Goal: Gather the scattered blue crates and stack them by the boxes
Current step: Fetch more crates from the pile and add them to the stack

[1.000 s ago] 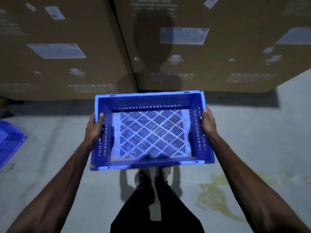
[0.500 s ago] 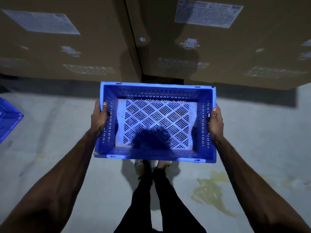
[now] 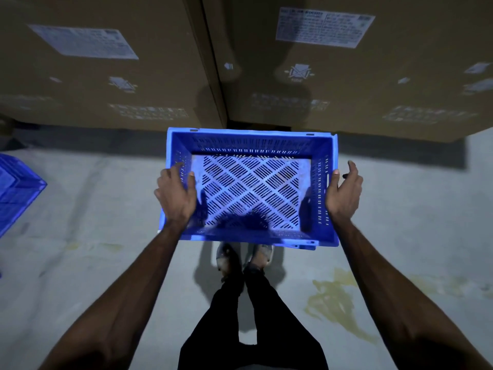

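Observation:
A blue slatted crate (image 3: 250,193) sits low in front of me, its far wall close to the base of two big cardboard boxes (image 3: 373,84). A thin blue edge pokes out under its near right corner. My left hand (image 3: 176,196) hovers over the crate's left wall, fingers loosely spread and the thumb over the inside. My right hand (image 3: 344,193) is beside the right wall with its palm turned to the crate and fingers straight, only the thumb near the rim. Neither hand grips the crate.
Another blue crate (image 3: 16,188) lies on the grey concrete floor at the left edge. The left cardboard box (image 3: 106,76) meets the right one at a narrow gap. My feet (image 3: 240,260) stand just behind the crate. A yellowish stain (image 3: 333,297) marks the floor at right.
The crate has gone down and forward toward the boxes. Both hands, which gripped its side walls before, have let go and opened beside it.

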